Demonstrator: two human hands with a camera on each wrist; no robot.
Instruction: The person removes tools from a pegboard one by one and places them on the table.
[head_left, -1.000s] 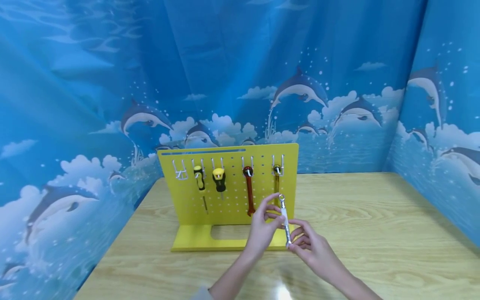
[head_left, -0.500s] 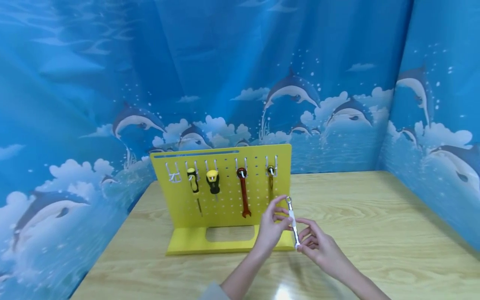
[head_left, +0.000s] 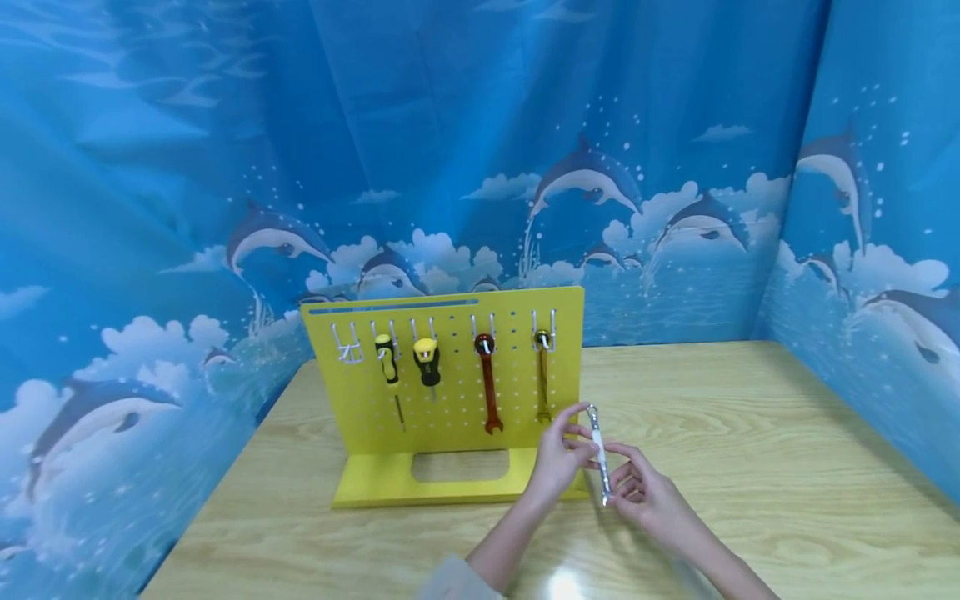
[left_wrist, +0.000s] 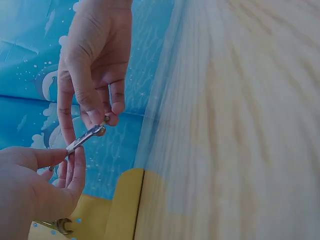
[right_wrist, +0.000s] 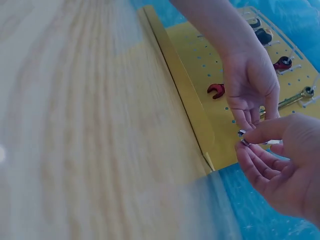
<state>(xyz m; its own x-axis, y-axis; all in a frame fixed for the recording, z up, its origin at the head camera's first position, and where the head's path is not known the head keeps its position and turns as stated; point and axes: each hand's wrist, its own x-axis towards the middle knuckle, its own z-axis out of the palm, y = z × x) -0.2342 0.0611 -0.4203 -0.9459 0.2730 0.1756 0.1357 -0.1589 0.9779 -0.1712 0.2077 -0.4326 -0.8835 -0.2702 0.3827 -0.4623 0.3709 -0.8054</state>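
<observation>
A small silver combination wrench is held nearly upright in front of the pegboard's right edge, ring end up and open end down. My left hand pinches its middle between thumb and fingers, the index finger reaching up to the ring end. Lower down, my right hand pinches the open end with its thumb and fingertips. In the left wrist view the wrench spans the gap between both hands. Only its tip shows past the right thumb in the right wrist view.
A yellow pegboard stands on the wood-grain table. On its hooks hang a long screwdriver, a stubby screwdriver, a red wrench and a gold wrench. A blue dolphin-print curtain surrounds the table.
Both hands have moved right and slightly down with the silver wrench, away from the gold wrench, whose lower end now shows. The head view has shifted a little.
</observation>
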